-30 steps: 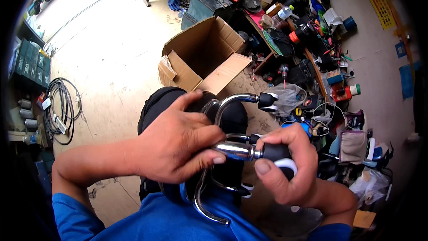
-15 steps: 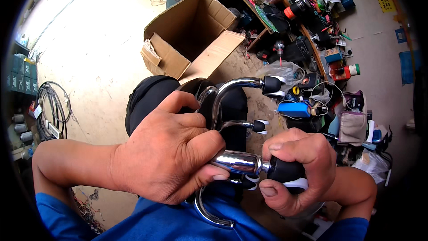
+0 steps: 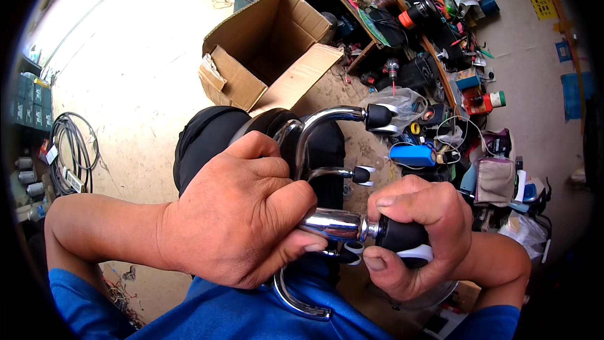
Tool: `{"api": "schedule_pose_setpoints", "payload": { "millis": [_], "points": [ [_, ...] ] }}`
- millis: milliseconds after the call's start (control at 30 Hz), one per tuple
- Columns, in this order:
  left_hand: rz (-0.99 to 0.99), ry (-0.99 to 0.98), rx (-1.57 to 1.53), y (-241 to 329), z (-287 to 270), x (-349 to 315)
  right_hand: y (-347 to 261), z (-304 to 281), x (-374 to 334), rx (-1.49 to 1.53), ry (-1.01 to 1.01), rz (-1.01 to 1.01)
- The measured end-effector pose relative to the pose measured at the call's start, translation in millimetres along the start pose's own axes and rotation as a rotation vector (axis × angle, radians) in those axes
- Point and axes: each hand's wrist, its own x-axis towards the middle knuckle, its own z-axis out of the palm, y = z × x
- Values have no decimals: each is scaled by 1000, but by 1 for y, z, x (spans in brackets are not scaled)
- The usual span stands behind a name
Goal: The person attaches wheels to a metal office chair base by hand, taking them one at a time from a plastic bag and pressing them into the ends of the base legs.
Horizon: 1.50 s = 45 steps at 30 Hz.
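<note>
A chrome base with curved tubular legs (image 3: pixel 299 151) rests across my lap. My left hand (image 3: pixel 233 214) is closed around one leg, whose shiny end (image 3: pixel 336 223) points right. At that end, my right hand (image 3: pixel 434 220) pinches a black-and-white caster (image 3: pixel 402 233) between thumb and fingers. A short strip of metal stem (image 3: pixel 373 230) shows between leg and caster. Other casters sit on neighbouring legs: one at the upper leg (image 3: pixel 380 118), one smaller in view below it (image 3: pixel 362 175), and one partly hidden beneath (image 3: pixel 350 253). The lowest leg (image 3: pixel 296 302) ends without a caster.
An opened cardboard box (image 3: pixel 267 47) stands on the floor ahead. Tools and clutter crowd the right side, including a drill (image 3: pixel 392 69), a blue block-shaped item (image 3: pixel 412 155) and a plastic bag (image 3: pixel 396 102). Coiled black cable (image 3: pixel 75 151) lies at left, near stacked boxes (image 3: pixel 30 104).
The view has shifted very slightly. Both hands keep their grips on the leg and the caster, and the fingers of my right hand have moved only a little.
</note>
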Motion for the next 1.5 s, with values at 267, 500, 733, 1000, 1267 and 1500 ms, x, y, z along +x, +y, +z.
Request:
{"api": "schedule_pose_setpoints", "payload": {
  "millis": [267,500,733,1000,1267,1500],
  "points": [
    [-18,-32,-1,4,-2,5,19,-17,6,-42,-96,-148],
    [-7,26,5,8,3,5,40,-28,9,-179,-173,-394],
    [-63,7,69,21,5,10,-13,-39,-25,313,-209,465],
    [-41,30,83,27,4,-1,16,-37,1,-578,-78,-592],
    [-60,63,119,33,8,-16,-33,-22,-15,144,-180,426],
    [-65,53,100,29,5,-16,-28,-29,6,-149,-237,45]
  ]
}}
